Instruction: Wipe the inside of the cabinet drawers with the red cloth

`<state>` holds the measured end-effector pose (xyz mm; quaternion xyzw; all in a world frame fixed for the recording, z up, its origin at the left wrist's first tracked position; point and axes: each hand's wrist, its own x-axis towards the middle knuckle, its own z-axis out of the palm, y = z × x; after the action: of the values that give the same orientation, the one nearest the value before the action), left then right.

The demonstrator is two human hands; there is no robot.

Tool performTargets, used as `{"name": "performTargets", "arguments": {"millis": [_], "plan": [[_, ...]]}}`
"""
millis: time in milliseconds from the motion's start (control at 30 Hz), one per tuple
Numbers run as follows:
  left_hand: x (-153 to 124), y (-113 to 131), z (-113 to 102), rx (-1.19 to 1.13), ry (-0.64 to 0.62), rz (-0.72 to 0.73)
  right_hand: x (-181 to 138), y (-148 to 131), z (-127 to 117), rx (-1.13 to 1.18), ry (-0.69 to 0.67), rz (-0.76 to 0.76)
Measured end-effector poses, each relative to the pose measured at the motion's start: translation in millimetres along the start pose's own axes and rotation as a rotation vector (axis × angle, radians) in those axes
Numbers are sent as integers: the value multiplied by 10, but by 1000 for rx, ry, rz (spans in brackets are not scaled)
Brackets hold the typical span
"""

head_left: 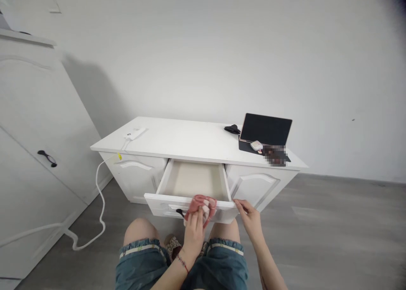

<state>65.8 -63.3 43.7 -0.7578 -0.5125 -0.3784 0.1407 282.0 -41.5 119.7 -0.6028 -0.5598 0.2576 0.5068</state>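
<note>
A white drawer (193, 176) stands pulled out from the middle of a white desk (177, 133), with bare boards showing inside. My left hand (194, 231), a beaded bracelet on its wrist, presses a pink and white cloth (200, 202) against the drawer front. The cloth folds over the front's top edge, just right of the black drawer handle (180, 212). At the drawer front's right end, my right hand (249, 216) pinches the upper corner between thumb and fingers.
On the desk's right lie a tablet (265, 129) on a dark cover, a small white case (256, 146) and a black object (232, 129). A white power strip (135, 134) lies left, its cable (100, 197) trailing to the floor. A white wardrobe (41, 133) stands left.
</note>
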Motion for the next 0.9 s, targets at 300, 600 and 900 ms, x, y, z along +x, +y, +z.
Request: {"name": "performTargets", "arguments": {"millis": [300, 600, 900], "plan": [[159, 564, 272, -110, -369, 414, 54, 82, -53, 162, -13, 169], [-274, -137, 304, -3, -512, 340, -12, 45, 39, 56, 78, 111], [-368, -1210, -346, 185, -533, 299, -30, 12, 77, 49, 141, 146]]}}
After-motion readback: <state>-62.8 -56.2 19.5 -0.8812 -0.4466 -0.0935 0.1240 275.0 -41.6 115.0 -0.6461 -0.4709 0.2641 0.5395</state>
